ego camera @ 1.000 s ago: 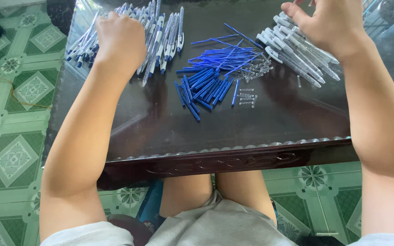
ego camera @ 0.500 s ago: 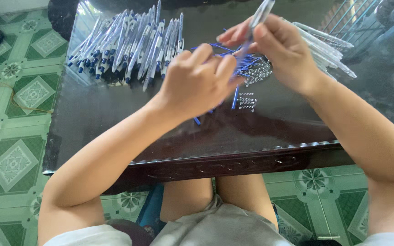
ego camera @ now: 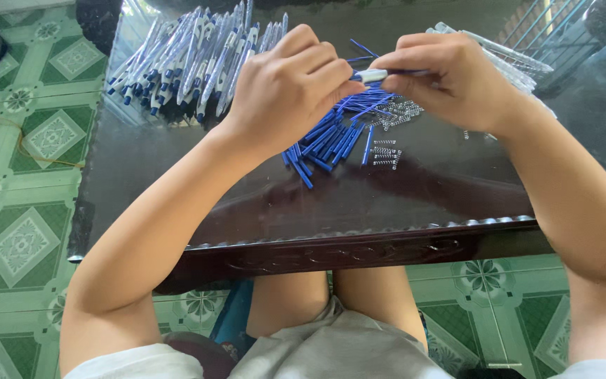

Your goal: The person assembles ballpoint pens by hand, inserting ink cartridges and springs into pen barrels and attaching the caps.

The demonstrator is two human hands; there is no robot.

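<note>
Left hand (ego camera: 285,88) and right hand (ego camera: 450,81) pinch one white pen barrel (ego camera: 372,74) together; finished blue-and-white pens (ego camera: 191,56) lie piled, yet many loose blue refills (ego camera: 334,137) and small metal springs (ego camera: 386,153) remain.

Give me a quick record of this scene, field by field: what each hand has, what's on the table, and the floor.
Left hand: pinches the white end of a pen part
Right hand: grips the same pen part
Beneath hands: blue refills, small metal springs
Far left: pile of white-and-blue pens
Far right: clear pen barrels
Surface: dark glossy table
Floor: green patterned tiles
</note>
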